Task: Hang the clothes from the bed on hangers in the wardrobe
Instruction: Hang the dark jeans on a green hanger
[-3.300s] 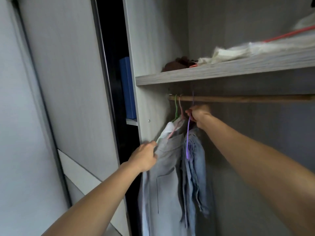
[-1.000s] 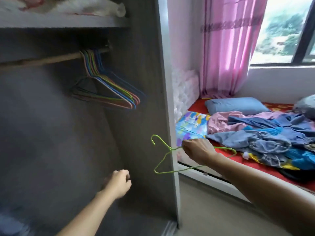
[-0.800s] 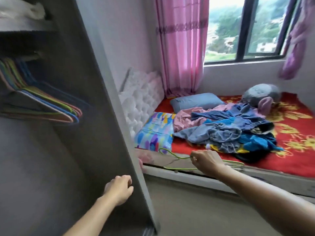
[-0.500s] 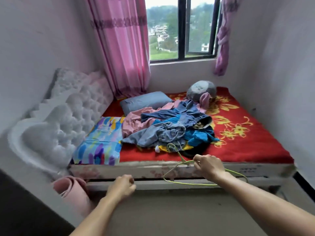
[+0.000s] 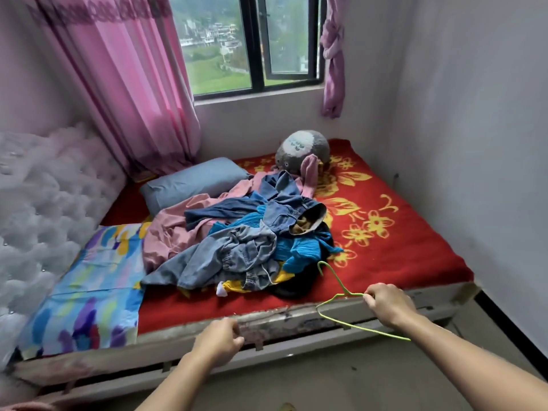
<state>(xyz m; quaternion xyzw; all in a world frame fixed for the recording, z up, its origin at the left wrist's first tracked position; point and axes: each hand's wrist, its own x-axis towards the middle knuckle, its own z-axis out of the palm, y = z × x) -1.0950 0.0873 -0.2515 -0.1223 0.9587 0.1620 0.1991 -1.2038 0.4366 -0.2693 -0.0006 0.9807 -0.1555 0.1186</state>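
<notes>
A heap of clothes [image 5: 243,235] lies in the middle of the bed [image 5: 415,256], which has a red flowered cover: denim pieces, a pink garment, bright blue cloth, something black and yellow underneath. My right hand [image 5: 388,304] grips a thin green wire hanger [image 5: 341,295] by its shoulder, over the bed's near edge, with the hook pointing toward the heap. My left hand [image 5: 219,341] hovers in front of the bed's edge, fingers loosely curled, holding nothing. The wardrobe is out of view.
A blue pillow [image 5: 192,182] and a colourful pillow [image 5: 89,280] lie at the left by a tufted white headboard [image 5: 44,209]. A grey plush toy [image 5: 302,149] sits at the back. Pink curtains [image 5: 127,84] flank the window. A wall runs along the right.
I have turned from the wardrobe to face the bed, carrying the green hanger in my right hand. Both hands are now closer to the bed's edge.
</notes>
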